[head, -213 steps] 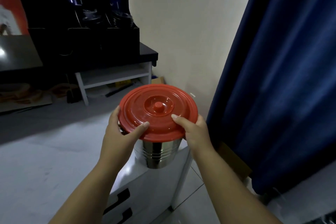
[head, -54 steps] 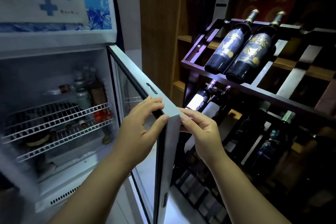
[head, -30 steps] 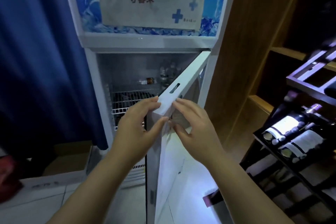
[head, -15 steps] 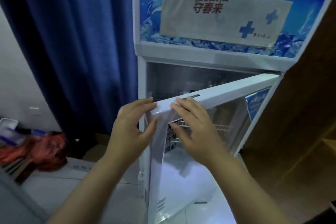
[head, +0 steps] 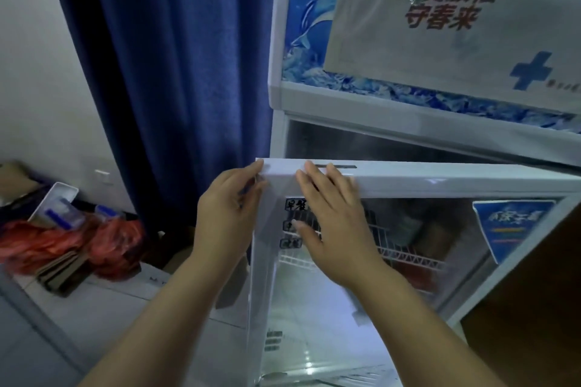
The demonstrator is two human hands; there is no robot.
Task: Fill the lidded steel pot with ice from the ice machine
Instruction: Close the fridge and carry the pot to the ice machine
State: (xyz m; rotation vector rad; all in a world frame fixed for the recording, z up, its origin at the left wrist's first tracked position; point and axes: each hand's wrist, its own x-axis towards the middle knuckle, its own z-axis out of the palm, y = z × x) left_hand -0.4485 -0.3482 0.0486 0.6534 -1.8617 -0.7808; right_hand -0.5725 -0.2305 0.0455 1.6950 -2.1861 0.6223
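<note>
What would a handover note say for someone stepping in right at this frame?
Left hand: fingers on the free corner of the cooler door, thumb on its edge; grip unclear.
Right hand: open, flat against the door's front by the glass.
Glass-door cooler: door partly open; wire shelves show through the glass.
The lidded steel pot is not in view; neither hand carries it, and no ice is visible.
Done: nothing shows here. Left: settle the door, fetch the pot, fill it with ice.
</note>
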